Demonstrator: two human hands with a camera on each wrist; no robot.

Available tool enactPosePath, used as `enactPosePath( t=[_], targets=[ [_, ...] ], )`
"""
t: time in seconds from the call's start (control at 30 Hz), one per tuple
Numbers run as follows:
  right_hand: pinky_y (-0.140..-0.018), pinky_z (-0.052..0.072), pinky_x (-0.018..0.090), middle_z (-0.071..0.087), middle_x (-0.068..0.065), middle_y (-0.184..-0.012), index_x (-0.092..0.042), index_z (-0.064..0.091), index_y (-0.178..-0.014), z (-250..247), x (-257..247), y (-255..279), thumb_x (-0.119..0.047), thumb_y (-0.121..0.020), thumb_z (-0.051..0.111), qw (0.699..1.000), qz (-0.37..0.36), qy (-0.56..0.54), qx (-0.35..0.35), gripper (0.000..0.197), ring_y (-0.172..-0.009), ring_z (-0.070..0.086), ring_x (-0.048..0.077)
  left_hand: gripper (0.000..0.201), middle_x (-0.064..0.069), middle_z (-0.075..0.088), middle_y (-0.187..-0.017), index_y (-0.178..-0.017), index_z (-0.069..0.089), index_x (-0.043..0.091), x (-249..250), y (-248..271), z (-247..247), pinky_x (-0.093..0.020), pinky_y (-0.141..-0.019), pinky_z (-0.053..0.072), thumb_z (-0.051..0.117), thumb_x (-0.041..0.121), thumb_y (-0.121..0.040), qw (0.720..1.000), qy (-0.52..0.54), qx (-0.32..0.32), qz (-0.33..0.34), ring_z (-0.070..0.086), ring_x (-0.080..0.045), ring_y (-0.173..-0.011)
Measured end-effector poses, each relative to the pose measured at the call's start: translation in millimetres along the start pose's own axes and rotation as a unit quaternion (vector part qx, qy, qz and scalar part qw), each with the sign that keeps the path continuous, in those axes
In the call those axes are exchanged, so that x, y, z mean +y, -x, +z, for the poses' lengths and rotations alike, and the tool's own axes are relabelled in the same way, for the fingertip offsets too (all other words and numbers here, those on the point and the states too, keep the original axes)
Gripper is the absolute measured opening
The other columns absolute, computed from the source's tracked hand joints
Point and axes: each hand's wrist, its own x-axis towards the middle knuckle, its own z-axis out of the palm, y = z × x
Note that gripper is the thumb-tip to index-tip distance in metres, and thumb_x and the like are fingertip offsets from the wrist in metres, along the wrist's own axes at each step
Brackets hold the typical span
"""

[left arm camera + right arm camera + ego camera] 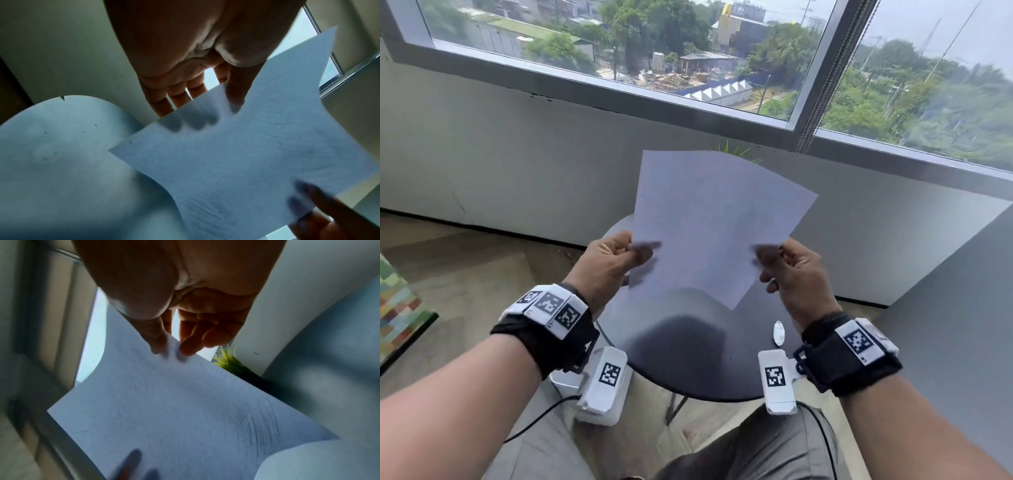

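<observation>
A blank white sheet of paper point(709, 226) is held up in the air above a small round dark table point(688, 356). My left hand point(616, 257) pinches the sheet's left edge, thumb in front and fingers behind, their shadows showing through. My right hand point(787, 263) pinches the right edge the same way. The left wrist view shows the paper point(242, 155) from below with my left hand point(197, 104) at its edge. In the right wrist view my right hand point(170, 347) pinches the paper point(174, 410) between thumb and fingers.
A small silvery wrapper-like object point(779, 333) lies on the table's right side. A green plant point(732, 150) stands behind the sheet below the window point(619, 44). A grey wall panel point(962, 308) rises at the right. A colourful patterned rug point(397, 308) lies at the left.
</observation>
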Motion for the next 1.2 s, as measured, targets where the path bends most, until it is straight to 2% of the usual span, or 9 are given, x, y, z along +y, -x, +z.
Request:
enactPosePath(
  t=[0.17, 0.37, 0.53, 0.6, 0.8, 0.9, 0.97, 1.07, 1.2],
  targets=[
    [-0.05, 0.042, 0.026, 0.061, 0.002, -0.072, -0.021, 0.067, -0.079, 4, 27, 1, -0.031, -0.085, 0.069, 0.989, 0.054, 0.124, -0.066, 0.012, -0.055, 0.057, 0.009, 0.017, 0.001, 0.078, -0.089, -0.109, 0.072, 0.008, -27, 8, 2, -0.027, -0.058, 0.059, 0.062, 0.001, -0.097, 0.994, -0.073, -0.002, -0.085, 0.074, -0.01, -0.076],
    [-0.062, 0.05, 0.029, 0.067, -0.007, -0.08, -0.026, 0.068, -0.088, -20, 50, -9, -0.026, -0.089, 0.065, 0.964, 0.072, 0.252, -0.053, 0.003, -0.069, 0.067, 0.015, 0.013, -0.012, 0.078, -0.102, -0.1, 0.074, 0.007, -45, -2, -10, -0.053, -0.09, 0.059, 0.066, 0.0, -0.091, 0.979, -0.155, 0.047, -0.122, 0.074, -0.032, -0.098],
    [-0.094, 0.046, 0.034, 0.058, 0.005, -0.116, -0.029, 0.058, -0.111, -53, 93, -3, -0.046, -0.088, 0.058, 0.824, 0.195, 0.521, -0.111, 0.029, -0.103, 0.06, 0.026, 0.038, -0.008, 0.078, -0.099, -0.091, 0.072, 0.016, -67, -8, -18, -0.055, -0.088, 0.059, 0.077, 0.031, -0.057, 0.969, -0.178, 0.064, -0.158, 0.074, -0.035, -0.093],
    [-0.097, 0.046, 0.038, 0.048, 0.009, -0.12, -0.031, 0.054, -0.119, -55, 109, 9, -0.052, -0.086, 0.058, 0.8, 0.228, 0.54, -0.131, 0.039, -0.105, 0.059, 0.031, 0.036, -0.007, 0.077, -0.104, -0.096, 0.071, 0.018, -76, -3, -17, -0.054, -0.087, 0.06, 0.082, 0.03, -0.064, 0.966, -0.186, 0.056, -0.172, 0.073, -0.035, -0.094],
    [-0.094, 0.044, 0.04, 0.048, 0.011, -0.117, -0.028, 0.053, -0.117, -50, 121, 21, -0.032, -0.092, 0.055, 0.824, 0.205, 0.518, -0.104, 0.026, -0.103, 0.055, 0.033, 0.046, -0.008, 0.059, -0.113, -0.12, 0.047, 0.018, -74, 38, -11, -0.053, -0.083, 0.061, 0.079, 0.019, -0.087, 0.963, -0.182, 0.124, -0.157, 0.069, -0.03, -0.097],
    [-0.097, 0.04, 0.038, 0.051, 0.011, -0.121, -0.021, 0.053, -0.121, -51, 125, 16, -0.029, -0.091, 0.059, 0.828, 0.202, 0.514, -0.098, 0.031, -0.113, 0.052, 0.032, 0.052, -0.003, 0.043, -0.121, -0.126, 0.047, 0.027, -71, 57, -12, -0.044, -0.1, 0.048, 0.079, 0.03, -0.085, 0.925, -0.351, 0.138, -0.049, 0.054, -0.025, -0.11],
    [-0.095, 0.038, 0.033, 0.055, 0.01, -0.122, -0.017, 0.057, -0.117, -54, 127, 12, -0.028, -0.091, 0.062, 0.829, 0.2, 0.512, -0.098, 0.028, -0.115, 0.052, 0.029, 0.047, 0.001, 0.04, -0.127, -0.131, 0.052, 0.031, -66, 62, -3, -0.036, -0.106, 0.039, 0.074, 0.035, -0.089, 0.885, -0.466, 0.015, 0.007, 0.045, -0.021, -0.122],
    [-0.088, 0.039, 0.028, 0.061, 0.009, -0.116, -0.022, 0.062, -0.105, -54, 122, 9, -0.029, -0.09, 0.063, 0.843, 0.191, 0.494, -0.095, 0.017, -0.106, 0.055, 0.024, 0.063, 0.003, 0.022, -0.158, -0.15, 0.038, 0.039, -65, 54, 17, -0.034, -0.119, 0.019, 0.066, 0.046, -0.093, 0.757, -0.618, -0.21, 0.03, 0.017, -0.021, -0.149],
    [-0.079, 0.035, 0.023, 0.059, 0.0, -0.107, -0.024, 0.064, -0.109, -28, 92, 17, -0.027, -0.094, 0.06, 0.873, 0.095, 0.462, -0.127, 0.016, -0.094, 0.055, 0.02, 0.087, 0.003, -0.015, -0.17, -0.16, 0.014, 0.039, -77, 17, 28, -0.045, -0.127, 0.003, 0.061, 0.061, -0.091, 0.648, -0.698, -0.302, 0.043, -0.014, -0.021, -0.156]
  ],
)
